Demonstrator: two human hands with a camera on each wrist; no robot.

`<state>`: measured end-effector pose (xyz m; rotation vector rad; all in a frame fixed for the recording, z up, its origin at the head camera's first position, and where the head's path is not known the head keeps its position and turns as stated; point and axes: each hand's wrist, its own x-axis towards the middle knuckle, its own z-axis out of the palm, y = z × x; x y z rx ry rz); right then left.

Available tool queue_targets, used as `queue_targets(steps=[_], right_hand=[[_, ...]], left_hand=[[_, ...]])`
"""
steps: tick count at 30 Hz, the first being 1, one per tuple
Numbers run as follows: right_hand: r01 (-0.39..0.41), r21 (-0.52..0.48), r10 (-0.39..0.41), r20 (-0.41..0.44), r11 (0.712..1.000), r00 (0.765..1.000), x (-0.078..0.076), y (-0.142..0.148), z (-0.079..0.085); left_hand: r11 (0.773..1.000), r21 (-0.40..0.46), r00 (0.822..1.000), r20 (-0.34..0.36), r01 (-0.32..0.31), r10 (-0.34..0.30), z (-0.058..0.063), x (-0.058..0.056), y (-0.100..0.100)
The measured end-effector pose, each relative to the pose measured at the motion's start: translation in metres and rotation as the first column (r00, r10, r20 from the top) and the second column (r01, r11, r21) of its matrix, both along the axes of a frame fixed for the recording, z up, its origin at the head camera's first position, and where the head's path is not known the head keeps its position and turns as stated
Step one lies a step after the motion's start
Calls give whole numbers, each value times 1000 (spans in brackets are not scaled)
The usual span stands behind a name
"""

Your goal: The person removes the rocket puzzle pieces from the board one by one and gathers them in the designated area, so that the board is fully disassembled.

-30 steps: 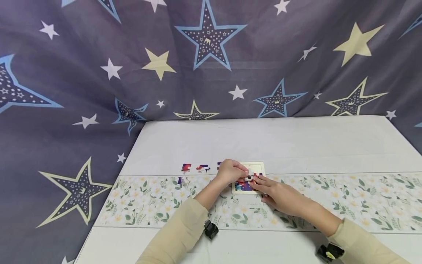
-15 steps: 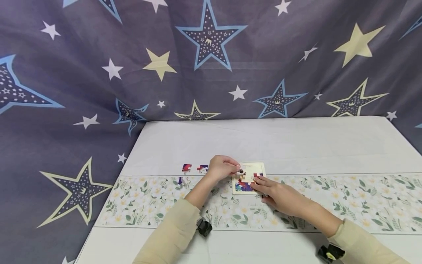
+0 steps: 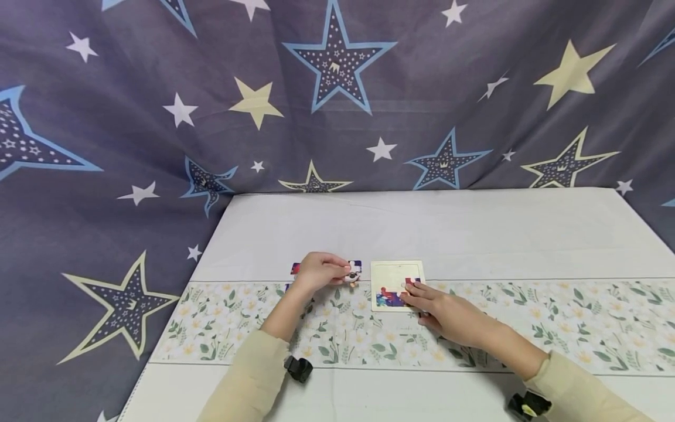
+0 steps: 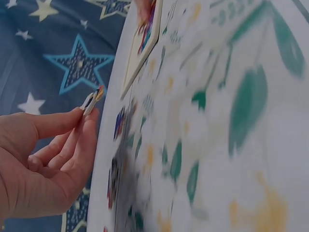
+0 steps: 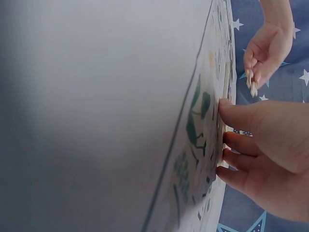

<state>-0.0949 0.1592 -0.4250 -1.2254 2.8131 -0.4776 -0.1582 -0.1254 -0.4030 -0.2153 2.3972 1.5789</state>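
The left hand (image 3: 319, 272) has just carried a small white puzzle piece with a round black spot and a touch of orange (image 3: 352, 276) away from the flat, square, cream-coloured puzzle tray (image 3: 389, 273). A second ago it held the piece over the tray's middle; half a second later it was at the tray's left edge; now hand and piece are clear of that edge, toward the left edge of the white tabletop with a printed floral band (image 3: 474, 234). The thumb and fingers pinch the piece, and the left wrist view shows it raised off the surface. Just behind it lies a loose purple-and-white piece (image 3: 358, 264), while a red-and-purple piece (image 3: 295, 268) peeks out past the hand's far side. The right hand (image 3: 448, 310) has stayed by the tray's lower right corner, its fingertips resting there, spread rather than pinching. So the white piece seems unplaced: joined purple, red and blue pieces (image 3: 390, 298) fill only the lower edge and part of the right, leaving the upper left bare.
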Motion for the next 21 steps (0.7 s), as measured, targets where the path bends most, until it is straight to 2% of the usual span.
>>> queue_targets(steps=[8, 14, 18, 21], right_hand=[[2, -2, -2, 4, 1000, 1000, -1, 0, 0], [8, 0, -8, 9, 1000, 1000, -1, 0, 1], [8, 4, -8, 7, 1000, 1000, -1, -1, 0], [7, 2, -7, 9, 1000, 1000, -1, -1, 0]], left_hand=[[996, -88, 1000, 14, 2, 0, 0, 11, -36], [989, -147, 1000, 8, 1, 0, -4, 18, -52], [972, -229, 998, -38, 48, -58, -6, 25, -56], [951, -301, 990, -94, 70, -102, -6, 28, -54]])
